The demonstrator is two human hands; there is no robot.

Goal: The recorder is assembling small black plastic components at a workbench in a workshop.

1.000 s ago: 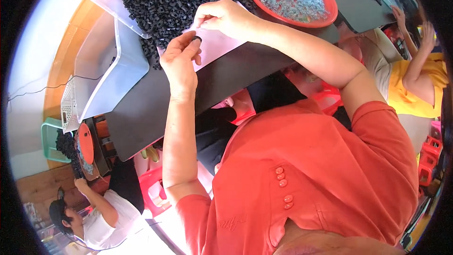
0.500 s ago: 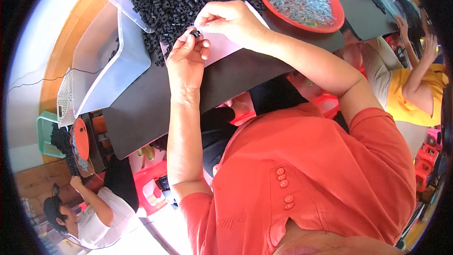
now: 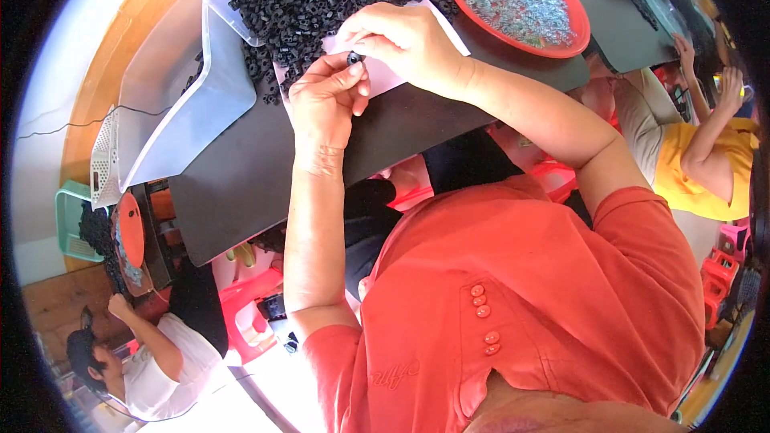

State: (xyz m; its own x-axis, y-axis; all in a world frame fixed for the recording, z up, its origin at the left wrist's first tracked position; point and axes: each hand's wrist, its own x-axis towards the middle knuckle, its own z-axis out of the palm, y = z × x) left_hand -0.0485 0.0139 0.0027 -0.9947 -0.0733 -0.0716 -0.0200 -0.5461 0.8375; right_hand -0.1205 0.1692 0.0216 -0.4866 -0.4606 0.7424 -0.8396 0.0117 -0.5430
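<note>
white wall [image 3: 48,172], dark table [image 3: 228,196], red stools [image 3: 718,277] at right, glare at lower left

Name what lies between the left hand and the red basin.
In the head view, the right hand lies between them, with a pale pink sheet beneath it.

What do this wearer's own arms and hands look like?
The left hand and right hand are ungloved, and the forearms are bare, with no watch or band showing at either wrist. Short, plain red sleeves end above the elbows.
</note>
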